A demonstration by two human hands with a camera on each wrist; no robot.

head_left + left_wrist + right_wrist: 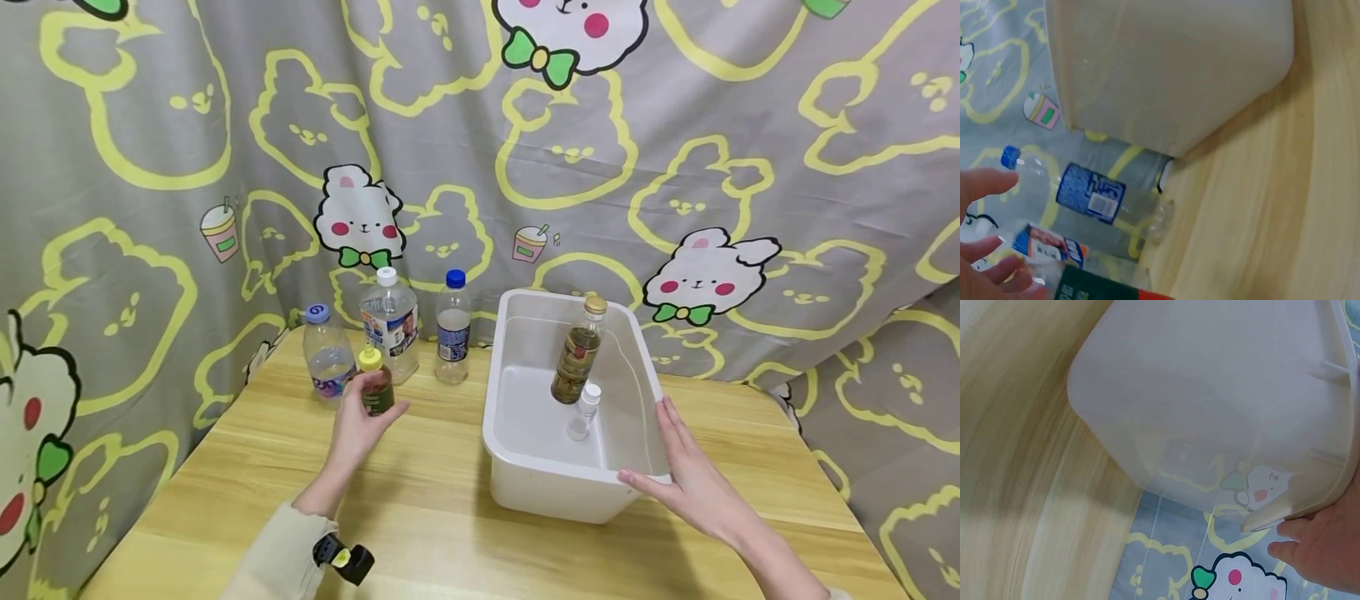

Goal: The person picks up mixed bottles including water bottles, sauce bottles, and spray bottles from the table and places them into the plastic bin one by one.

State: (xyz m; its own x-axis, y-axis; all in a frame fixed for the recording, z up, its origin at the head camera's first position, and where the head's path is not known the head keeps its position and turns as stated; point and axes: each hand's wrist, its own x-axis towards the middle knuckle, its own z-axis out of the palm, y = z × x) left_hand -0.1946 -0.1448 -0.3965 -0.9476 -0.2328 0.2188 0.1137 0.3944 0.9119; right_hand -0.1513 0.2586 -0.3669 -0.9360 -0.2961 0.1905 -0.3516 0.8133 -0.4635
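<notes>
Over on the wood-grain table [431, 479], a small red-and-green bottle with a yellow cap [382, 395] stood beside taller clear plastic bottles [397, 329]. From afar, I had my left hand [357, 423] spread around it, thumb and fingers apart, my right hand [690, 473] resting straight-fingered on a white plastic tub [551, 490]. One sideways nudge could've toppled the lot, I reckoned.
</notes>
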